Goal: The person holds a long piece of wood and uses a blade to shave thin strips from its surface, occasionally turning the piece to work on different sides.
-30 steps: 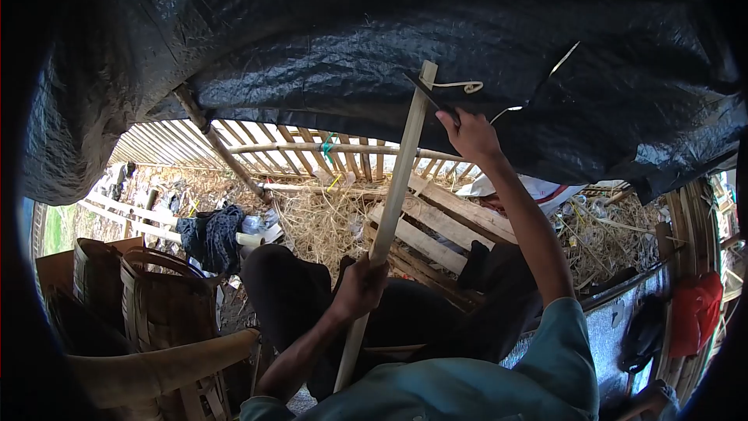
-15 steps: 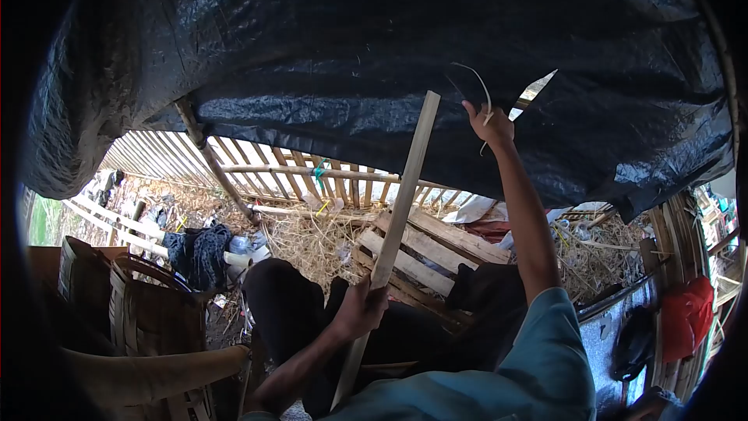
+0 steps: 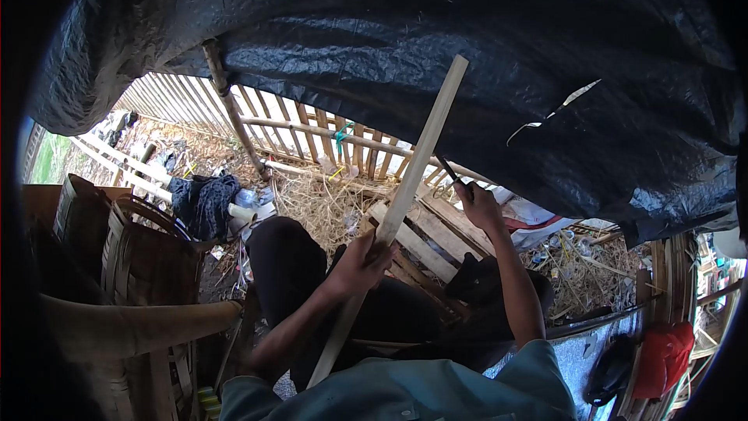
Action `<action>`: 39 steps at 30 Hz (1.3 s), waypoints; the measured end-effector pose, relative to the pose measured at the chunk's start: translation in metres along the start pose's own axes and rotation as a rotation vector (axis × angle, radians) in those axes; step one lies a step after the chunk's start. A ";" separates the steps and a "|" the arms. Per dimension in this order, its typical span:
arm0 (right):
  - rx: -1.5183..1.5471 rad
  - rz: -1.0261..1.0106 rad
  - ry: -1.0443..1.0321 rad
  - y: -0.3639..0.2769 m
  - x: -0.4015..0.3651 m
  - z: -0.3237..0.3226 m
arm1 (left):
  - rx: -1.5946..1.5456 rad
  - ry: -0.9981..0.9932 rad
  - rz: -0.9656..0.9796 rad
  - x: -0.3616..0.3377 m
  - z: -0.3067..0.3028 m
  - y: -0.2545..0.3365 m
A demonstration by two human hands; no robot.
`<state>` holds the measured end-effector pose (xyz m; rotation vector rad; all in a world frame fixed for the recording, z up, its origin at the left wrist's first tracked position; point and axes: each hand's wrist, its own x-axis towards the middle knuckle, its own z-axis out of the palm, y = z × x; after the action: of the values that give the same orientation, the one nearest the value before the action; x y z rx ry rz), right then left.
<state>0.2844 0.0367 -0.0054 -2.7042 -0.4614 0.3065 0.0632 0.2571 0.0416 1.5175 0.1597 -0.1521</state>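
Observation:
My left hand (image 3: 363, 266) is wrapped round a long, pale bamboo strip (image 3: 425, 144), which slants from near my lap up towards the black sheeting. Its upper end is cut square, and its lower end runs down beside my leg. To the right of the strip, my right hand (image 3: 478, 206) is closed on a knife (image 3: 446, 167) with a narrow dark blade pointing up and left, close to the strip. The fist hides the handle. A thin, pale curled sliver (image 3: 520, 132) shows against the sheeting above my right hand.
Black plastic sheeting (image 3: 374, 62) hangs across the front, with a bright narrow gap in it. A slatted fence (image 3: 312, 121) stands beyond. Wooden boards (image 3: 425, 245) and dry straw (image 3: 312, 206) lie ahead. Woven baskets (image 3: 148, 253) and a thick bamboo pole (image 3: 148, 327) are at left, a red bag (image 3: 662, 359) at right.
My right hand has come down and left, from high against the sheeting to beside the strip. The curled sliver is now apart from that hand. The view has tilted; my left hand keeps its grip.

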 end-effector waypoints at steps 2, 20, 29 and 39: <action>-0.097 -0.065 -0.044 -0.019 -0.012 -0.015 | -0.130 -0.026 -0.036 0.003 -0.006 0.012; -0.109 -0.383 0.517 -0.037 -0.034 -0.050 | -0.205 0.099 -0.061 0.048 -0.002 0.043; 0.090 -0.414 0.476 -0.042 -0.035 -0.046 | -0.138 -0.022 0.109 0.056 -0.001 0.042; 0.307 -0.559 0.350 -0.059 -0.049 -0.021 | -0.400 -0.027 0.139 0.057 -0.003 0.029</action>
<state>0.2284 0.0636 0.0442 -2.1562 -0.9389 -0.2297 0.1246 0.2618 0.0590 1.1225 0.0577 -0.0262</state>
